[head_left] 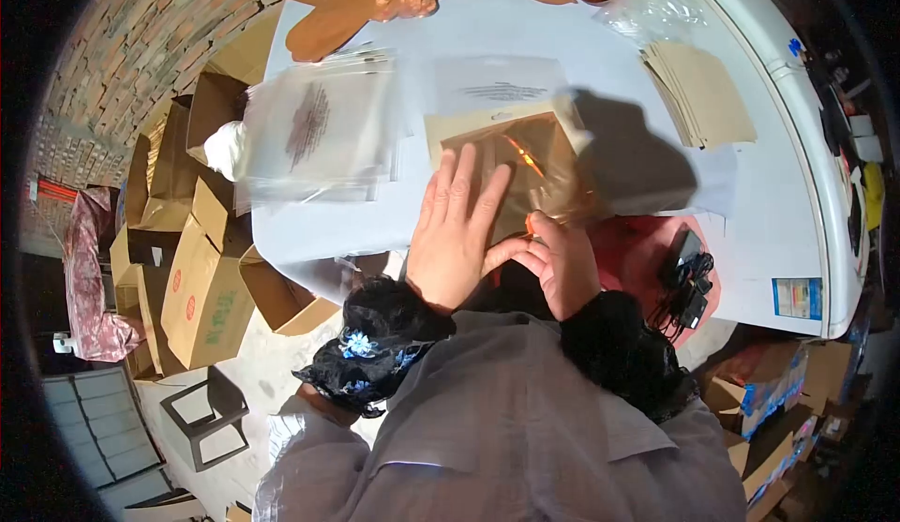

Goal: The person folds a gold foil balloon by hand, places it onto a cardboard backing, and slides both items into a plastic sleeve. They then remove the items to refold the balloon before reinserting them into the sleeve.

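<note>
Head view:
- Left hand [457, 231]: no grip, palm flat and fingers spread, pressing the bag [539, 161] down on the surface [750, 194].
- Right hand [561, 264]: grip nearly closed, fingertips pinching the bag's near edge, touching my left thumb.
- The bag lies right in front of me at the near edge of the surface. A brown piece and a tan card [459, 128] are already inside, under the film.
- Status, my read: this unit is loaded. What's left on it is the near edge, either flattening or closing. Can't see a flap or tape under my fingers, so can't tell if it's sealed.
- Supplies: bag stack [314, 128] just left of the work, brown pieces [366, 1] piled at the far edge, card stack [701, 98] far right. All well stocked, so I'd guess plenty of units remain.
- No pile of finished units in view, so no count of what's done.
- Boxes [202, 287] stand open on the floor to my left.
</note>
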### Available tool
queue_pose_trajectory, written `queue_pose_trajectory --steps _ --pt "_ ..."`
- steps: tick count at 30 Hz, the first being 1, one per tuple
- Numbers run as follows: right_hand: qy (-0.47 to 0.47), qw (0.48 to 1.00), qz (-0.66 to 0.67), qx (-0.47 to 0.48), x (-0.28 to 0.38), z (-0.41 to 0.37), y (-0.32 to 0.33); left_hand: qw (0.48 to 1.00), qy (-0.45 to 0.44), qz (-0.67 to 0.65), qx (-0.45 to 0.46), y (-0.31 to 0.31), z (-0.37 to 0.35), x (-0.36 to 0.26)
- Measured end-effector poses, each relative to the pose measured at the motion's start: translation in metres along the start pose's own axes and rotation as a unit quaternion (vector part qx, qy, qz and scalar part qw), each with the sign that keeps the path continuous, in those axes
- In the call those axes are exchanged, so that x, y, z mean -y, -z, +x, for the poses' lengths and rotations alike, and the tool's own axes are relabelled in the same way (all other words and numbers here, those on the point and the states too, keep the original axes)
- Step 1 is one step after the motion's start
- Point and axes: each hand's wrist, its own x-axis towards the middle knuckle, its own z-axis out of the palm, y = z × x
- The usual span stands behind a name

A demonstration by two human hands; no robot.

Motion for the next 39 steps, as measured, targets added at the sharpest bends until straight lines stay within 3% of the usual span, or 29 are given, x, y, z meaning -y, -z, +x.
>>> queue_pose_trajectory --steps 3,11,14,15,16,18,21,24,27,39 --pt "0.004 0.999 -0.008 -0.033 0.0 -0.001 -0.006 1.0 -0.01 0.02 0.009 -0.007 -0.001 0.006" --pt "-0.067 0.997 -0.043 0.023 0.016 -0.006 -0.003 0.996 -0.042 0.071 0.022 -0.015 0.0 0.018" --pt "-0.152 0.972 -0.17 0.051 0.016 0.001 0.029 0.996 -0.043 0.081 0.021 -0.017 0.002 0.02" --pt "-0.138 0.955 -0.262 0.015 0.02 -0.001 0.035 0.995 -0.043 0.081 0.026 -0.016 0.002 0.02" --pt "-0.008 0.926 -0.378 -0.019 0.024 -0.007 0.046 0.995 -0.043 0.081 0.031 -0.015 0.002 0.019" --pt "0.245 0.777 -0.574 -0.085 0.035 -0.021 0.066 0.995 -0.033 0.082 0.043 -0.012 0.002 0.017" --pt "0.432 0.709 -0.552 -0.081 0.067 -0.019 0.048 0.996 -0.019 0.072 0.055 -0.01 0.004 0.013" --pt "0.452 0.606 -0.65 -0.075 0.06 0.014 0.052 0.994 -0.015 0.069 0.077 -0.008 0.005 0.012" --pt "0.426 0.625 -0.651 -0.063 0.058 0.025 0.052 0.994 -0.02 0.07 0.082 -0.007 0.007 0.013" --pt "0.466 0.665 -0.583 -0.023 0.053 0.036 0.064 0.995 -0.006 0.085 0.057 -0.009 0.009 0.01"
